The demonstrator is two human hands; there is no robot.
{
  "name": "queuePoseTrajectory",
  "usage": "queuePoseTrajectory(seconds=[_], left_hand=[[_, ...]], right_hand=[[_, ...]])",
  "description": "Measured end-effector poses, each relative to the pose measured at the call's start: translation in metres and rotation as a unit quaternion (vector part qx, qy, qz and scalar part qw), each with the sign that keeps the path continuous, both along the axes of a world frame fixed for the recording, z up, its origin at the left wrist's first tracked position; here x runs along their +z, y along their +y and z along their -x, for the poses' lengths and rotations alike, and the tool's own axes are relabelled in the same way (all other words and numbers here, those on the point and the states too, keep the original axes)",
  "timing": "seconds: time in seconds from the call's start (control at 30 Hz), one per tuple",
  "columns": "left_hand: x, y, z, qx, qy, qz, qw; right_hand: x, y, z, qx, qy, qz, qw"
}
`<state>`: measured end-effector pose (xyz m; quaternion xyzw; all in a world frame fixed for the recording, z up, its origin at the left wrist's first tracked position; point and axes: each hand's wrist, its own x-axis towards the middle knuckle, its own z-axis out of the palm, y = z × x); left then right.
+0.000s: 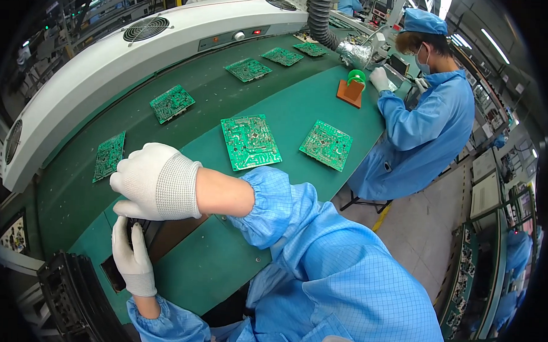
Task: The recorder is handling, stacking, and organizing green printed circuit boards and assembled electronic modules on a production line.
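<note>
- Two white-gloved hands meet at the near left part of the green bench [213, 262], right above left.
- Right hand [150, 182]: back up, fingers curled, fingertips hidden. Can't tell if it grips anything.
- Left hand [131, 253]: thumb and fingers reach up under the right hand, a dark thing [138, 225] showing there. Mostly covered, so can't tell if it's grasped. Hands this close probably means small work needing both.
- Brown strip [178, 240] lies just right of the hands, black rack [76, 297] at the bench's left end, likely kept within easy reach.
- Five boards spaced along the darker belt [210, 89], under a long white hood [100, 62]; gaps probably stop them knocking together.
- Two more boards, larger one [251, 142] and smaller one [326, 145], lie apart on the bench, traced faces up, likely to keep those faces in view.
- Green reel [356, 76] sits on a brown stand [349, 94], near the co-worker [424, 116], presumably for handy access.
</note>
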<state>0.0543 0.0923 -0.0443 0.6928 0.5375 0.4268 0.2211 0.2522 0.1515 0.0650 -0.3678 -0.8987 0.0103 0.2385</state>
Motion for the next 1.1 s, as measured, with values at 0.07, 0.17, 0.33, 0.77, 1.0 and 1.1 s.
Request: queuePoseTrajectory(seconds=[0.07,0.17,0.33,0.77,1.0,1.1], left_hand=[[-0.0051,0.0019,0.0011,-0.002,-0.007,-0.001,1.0],[0.0026,-0.0007,0.0003,-0.007,-0.012,-0.011,1.0],[0.0005,0.0028,0.0002,-0.008,-0.009,0.001,1.0],[0.0014,-0.0003,0.0002,-0.004,-0.005,-0.006,1.0],[0.0022,0.0004,-0.001,-0.001,-0.002,-0.009,1.0],[-0.0003,0.0011,0.0006,0.001,-0.001,-0.014,1.0]], right_hand=[[-0.0024,0.002,0.0008,-0.001,-0.001,0.002,1.0],[0.004,-0.0018,-0.001,0.003,0.009,-0.007,1.0],[0.0044,0.001,-0.0001,0.0,-0.003,0.011,1.0],[0.0039,-0.0022,-0.0019,0.004,0.006,-0.01,1.0],[0.005,-0.0009,-0.0025,0.002,0.003,0.005,1.0],[0.0052,-0.001,-0.0022,0.004,0.002,0.01,1.0]])
